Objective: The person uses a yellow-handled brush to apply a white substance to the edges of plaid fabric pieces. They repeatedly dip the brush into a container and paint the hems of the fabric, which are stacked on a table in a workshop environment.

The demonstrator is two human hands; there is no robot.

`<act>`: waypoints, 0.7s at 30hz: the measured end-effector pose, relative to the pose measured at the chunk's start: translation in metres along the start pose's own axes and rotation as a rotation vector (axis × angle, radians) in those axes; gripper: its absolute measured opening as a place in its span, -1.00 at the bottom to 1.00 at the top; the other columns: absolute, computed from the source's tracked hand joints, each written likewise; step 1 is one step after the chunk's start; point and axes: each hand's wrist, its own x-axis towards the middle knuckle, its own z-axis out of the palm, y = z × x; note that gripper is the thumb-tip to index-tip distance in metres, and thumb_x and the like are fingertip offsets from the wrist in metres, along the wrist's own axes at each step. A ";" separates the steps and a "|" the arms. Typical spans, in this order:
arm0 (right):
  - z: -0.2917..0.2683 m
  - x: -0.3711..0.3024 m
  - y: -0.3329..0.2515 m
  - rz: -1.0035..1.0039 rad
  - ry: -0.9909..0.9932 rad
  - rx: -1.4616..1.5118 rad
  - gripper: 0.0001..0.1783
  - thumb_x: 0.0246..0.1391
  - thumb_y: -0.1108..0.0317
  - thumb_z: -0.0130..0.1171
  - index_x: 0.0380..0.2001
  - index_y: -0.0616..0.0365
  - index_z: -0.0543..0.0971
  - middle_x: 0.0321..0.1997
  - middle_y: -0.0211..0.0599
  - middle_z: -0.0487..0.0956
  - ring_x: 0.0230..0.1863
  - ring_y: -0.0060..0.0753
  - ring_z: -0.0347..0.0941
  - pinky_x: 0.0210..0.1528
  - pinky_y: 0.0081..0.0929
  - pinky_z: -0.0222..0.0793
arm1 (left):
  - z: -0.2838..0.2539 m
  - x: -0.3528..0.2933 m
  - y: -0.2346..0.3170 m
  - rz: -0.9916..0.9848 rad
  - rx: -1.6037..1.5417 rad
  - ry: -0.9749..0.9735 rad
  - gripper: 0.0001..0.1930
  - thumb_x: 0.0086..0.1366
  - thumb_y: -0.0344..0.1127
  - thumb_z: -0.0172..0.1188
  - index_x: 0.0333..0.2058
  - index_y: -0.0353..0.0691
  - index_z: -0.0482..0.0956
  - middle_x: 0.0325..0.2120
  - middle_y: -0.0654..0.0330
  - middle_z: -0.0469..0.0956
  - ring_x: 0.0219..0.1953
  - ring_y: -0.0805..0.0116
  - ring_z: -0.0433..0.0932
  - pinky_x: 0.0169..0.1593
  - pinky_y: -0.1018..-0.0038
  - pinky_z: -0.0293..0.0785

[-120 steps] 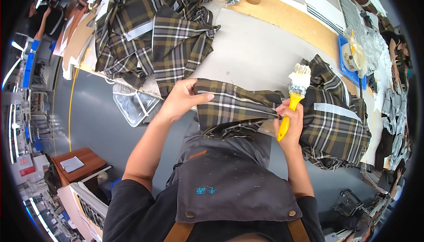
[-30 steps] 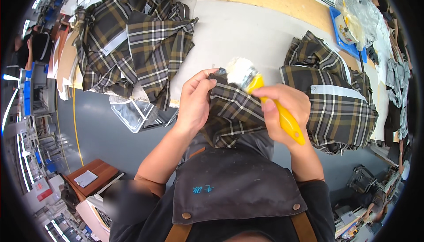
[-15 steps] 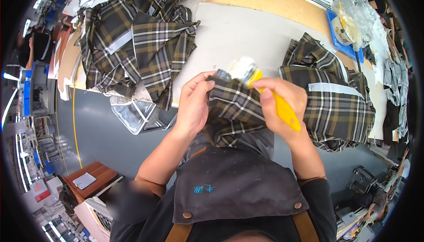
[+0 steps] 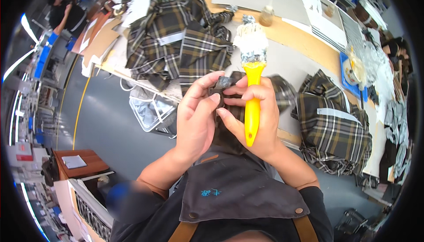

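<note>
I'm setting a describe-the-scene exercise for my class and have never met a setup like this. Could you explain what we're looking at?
There is no machine here, just a person's two bare hands. A wide fisheye camera on the head looks down at them, so straight edges bend near the rim.

The right hand holds a yellow-handled brush upright in the picture, its bristle end coated in something white. The left hand pinches a dark item, too hidden to identify surely.

On the table lie a crumpled plaid heap at left and another plaid bundle at right, with a small bottle at the far side.
</note>
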 end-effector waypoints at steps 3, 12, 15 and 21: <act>0.022 0.004 -0.007 -0.094 0.090 0.184 -0.48 -0.25 0.56 0.38 -0.25 0.16 0.28 -0.18 -0.08 0.33 -0.25 -0.29 0.47 -0.22 -0.47 0.50 | 0.001 -0.016 0.018 0.187 0.080 0.053 -0.55 0.14 -0.55 -0.07 0.07 -0.44 0.26 0.05 0.11 0.30 0.12 0.43 0.22 0.17 0.51 0.12; -0.049 -0.003 -0.039 0.000 0.036 0.259 -0.72 0.14 0.29 -0.05 -0.21 0.32 0.42 -0.43 -0.06 0.52 -0.45 -0.39 0.49 -0.37 -0.52 0.41 | -0.012 -0.010 0.002 0.135 -0.133 -0.027 -0.69 0.20 -0.65 -0.06 -0.06 -0.36 0.32 -0.10 0.16 0.37 -0.12 0.53 0.38 -0.02 0.58 0.30; -0.064 0.007 -0.038 -0.073 -0.079 0.091 -0.79 0.03 0.36 -0.05 -0.37 0.25 0.52 -0.65 -0.27 0.49 -0.66 -0.45 0.41 -0.55 -0.54 0.35 | -0.004 -0.007 -0.006 0.120 -0.108 -0.028 -0.72 0.21 -0.64 -0.06 -0.08 -0.36 0.34 -0.15 0.16 0.41 -0.13 0.53 0.40 -0.03 0.59 0.30; -0.071 0.018 -0.037 -0.145 -0.009 -0.229 -0.87 -0.19 0.54 0.05 -0.50 0.17 0.56 -0.70 -0.31 0.46 -0.73 -0.37 0.39 -0.65 -0.51 0.28 | 0.002 0.005 -0.023 0.075 0.045 -0.042 -0.74 0.21 -0.64 -0.06 -0.11 -0.35 0.35 -0.16 0.20 0.41 -0.09 0.51 0.37 0.04 0.56 0.26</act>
